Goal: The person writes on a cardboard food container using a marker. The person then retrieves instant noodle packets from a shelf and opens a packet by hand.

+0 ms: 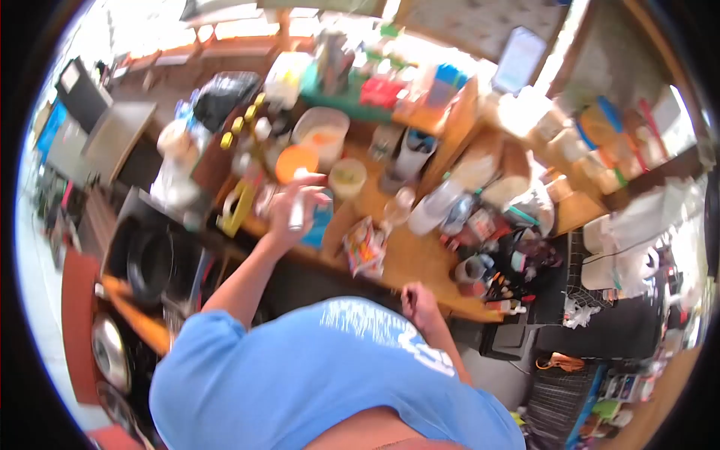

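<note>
My left hand (296,206) is raised over the wooden counter, its fingers closed around a slim whitish handle (297,214) that points toward me. What the handle belongs to cannot be made out. Close by are a round orange lid (297,161), a tub with pale contents (347,178) and a flat blue thing (320,219). My right hand (420,304) hangs near the counter's front edge with its fingers curled; whether it holds anything is hidden. Between the hands lies a colourful plastic packet (365,247).
A white container (322,129) stands farther back. Clear jars (435,206) and dark clutter (517,255) crowd the counter's right side. At left are a black pan (150,262) and a black plastic bag (226,99). A wire rack (562,401) stands low at right.
</note>
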`<state>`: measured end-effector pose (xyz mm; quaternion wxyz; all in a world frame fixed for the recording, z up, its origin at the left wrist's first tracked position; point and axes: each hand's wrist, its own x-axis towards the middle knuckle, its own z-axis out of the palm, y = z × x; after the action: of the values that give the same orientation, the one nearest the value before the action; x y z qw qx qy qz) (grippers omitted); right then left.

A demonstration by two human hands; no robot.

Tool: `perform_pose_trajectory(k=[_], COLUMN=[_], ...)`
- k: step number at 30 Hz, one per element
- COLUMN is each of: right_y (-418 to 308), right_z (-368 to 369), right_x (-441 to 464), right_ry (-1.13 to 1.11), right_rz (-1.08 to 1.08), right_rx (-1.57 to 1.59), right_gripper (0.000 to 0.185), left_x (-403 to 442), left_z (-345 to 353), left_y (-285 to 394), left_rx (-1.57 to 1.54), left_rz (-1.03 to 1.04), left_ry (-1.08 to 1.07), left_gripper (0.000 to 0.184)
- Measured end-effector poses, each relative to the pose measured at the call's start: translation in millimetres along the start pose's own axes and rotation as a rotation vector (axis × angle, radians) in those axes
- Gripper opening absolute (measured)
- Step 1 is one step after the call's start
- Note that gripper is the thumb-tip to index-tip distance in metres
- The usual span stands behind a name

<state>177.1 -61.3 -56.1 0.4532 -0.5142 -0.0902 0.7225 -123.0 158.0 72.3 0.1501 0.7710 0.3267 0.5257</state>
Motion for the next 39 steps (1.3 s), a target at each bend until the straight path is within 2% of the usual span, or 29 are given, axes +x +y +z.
perform_pose_trajectory(k=[1, 3, 4, 5, 6, 7, 8, 9, 10, 11, 13, 14, 16, 17, 19, 20, 22, 23, 24, 26, 28, 30, 31, 32, 34, 35, 37, 39], right_y=[0.8, -0.1, 5.0, 2.0, -6.4, -18.7, -24.1, -29.8, -35.7, -41.0, -50.0, -53.2, -51.9, -50.0, -47.3, -47.7, -39.7, -34.6, -22.7, 12.7, 24.8, 35.0, 40.8, 49.1, 57.7, 62.3, 47.3, 49.8], right_z=[-6.6, -28.2, -32.4, -36.8, -35.2, -33.3, -34.9, -38.2, -42.2, -46.5, -58.0, -64.6, -81.7, -97.6, -112.4, -121.9, -152.3, -163.9, -179.2, -239.2, -264.4, -281.3, -289.2, -296.4, -304.3, -299.3, -267.3, -279.4], right_x=[-2.2, 3.5, 0.1, -0.5, -5.9, -13.3, -15.8, -20.4, -25.1, -29.1, -41.1, -45.9, -53.1, -51.1, -61.7, -66.7, -67.9, -66.9, -63.2, -28.4, -20.9, -17.2, -14.9, -11.5, -9.9, -16.7, -49.3, -38.8], right_ry=[-0.026, -0.080, -0.046, -0.113, -0.125, -0.133, -0.125, -0.119, -0.114, -0.116, -0.087, -0.083, -0.048, -0.055, -0.049, -0.046, -0.080, -0.046, -0.010, -0.049, -0.016, 0.011, 0.018, 0.017, 0.037, 0.108, 0.341, 0.334], right_rz=[-0.188, -0.048, -0.024, -0.007, 0.025, 0.072, 0.042, -0.010, -0.060, -0.082, -0.096, -0.111, -0.148, -0.118, -0.133, -0.140, -0.146, -0.207, -0.265, -0.315, -0.330, -0.352, -0.366, -0.379, -0.408, -0.431, -0.492, -0.443], right_rx=[-0.181, -0.080, -0.022, 0.003, -0.013, -0.020, -0.061, -0.093, -0.123, -0.118, -0.005, 0.000, 0.055, 0.081, 0.136, 0.172, 0.138, 0.084, 0.031, -0.056, -0.120, -0.178, -0.204, -0.227, -0.282, -0.354, -0.571, -0.520], right_gripper=[0.038, 0.040, 0.038, 0.037, 0.036, 0.038, 0.037, 0.037, 0.037, 0.037, 0.034, 0.034, 0.034, 0.034, 0.034, 0.035, 0.037, 0.038, 0.039, 0.040, 0.038, 0.037, 0.036, 0.036, 0.034, 0.030, 0.020, 0.015], left_x=[34.2, 123.8, 168.9, 217.1, 262.0, 303.8, 357.9, 397.3, 445.8, 513.8, 601.0, 648.4, 711.5, 729.2, 757.9, 773.9, 804.0, 813.8, 811.6, 800.3, 817.7, 832.8, 833.5, 826.1, 802.0, 801.3, 800.7, 802.4], left_z=[-17.5, -58.5, -77.9, -89.1, -109.2, -115.2, -122.2, -126.1, -116.6, -120.8, -94.6, -69.8, -19.9, -3.0, 29.4, 43.8, 63.5, 67.6, 74.8, 84.6, 82.7, 81.6, 80.4, 77.8, 72.7, 73.5, 72.4, 73.3], left_y=[-4.6, 11.3, 28.5, 59.0, 106.5, 147.5, 169.7, 218.6, 250.5, 255.1, 310.0, 323.7, 357.4, 367.8, 379.8, 381.8, 382.5, 384.7, 393.0, 409.6, 409.3, 408.4, 406.7, 407.7, 421.7, 423.7, 424.6, 431.9], left_rx=[0.084, 0.107, 0.151, 0.016, 0.352, 0.339, 0.190, 0.089, -0.035, 0.070, 0.395, 0.504, 0.579, 0.568, 0.472, 0.463, 0.391, 0.423, 0.416, 0.424, 0.515, 0.531, 0.543, 0.550, 0.521, 0.530, 0.499, 0.393], left_rz=[0.057, 0.093, 0.177, 0.258, 0.367, 0.462, 0.601, 0.624, 0.784, 0.890, 1.078, 0.971, 0.808, 0.821, 0.653, 0.664, 0.566, 0.524, 0.530, 0.366, 0.332, 0.301, 0.405, 0.404, 0.495, 0.498, 0.695, 0.647], left_ry=[0.056, 0.165, 0.239, 0.403, 0.510, 0.628, 0.713, 0.608, 0.618, 0.534, 0.553, 0.550, 0.289, 0.291, 0.333, 0.332, 0.446, 0.412, 0.409, 0.418, 0.362, 0.314, 0.324, 0.319, 0.302, 0.301, 0.266, 0.338], left_gripper=[0.024, 0.013, 0.010, 0.010, 0.012, 0.016, 0.012, 0.017, 0.021, 0.025, 0.029, 0.036, 0.044, 0.044, 0.053, 0.053, 0.072, 0.086, 0.086, 0.065, 0.084, 0.076, 0.065, 0.065, 0.045, 0.045, 0.033, 0.033])
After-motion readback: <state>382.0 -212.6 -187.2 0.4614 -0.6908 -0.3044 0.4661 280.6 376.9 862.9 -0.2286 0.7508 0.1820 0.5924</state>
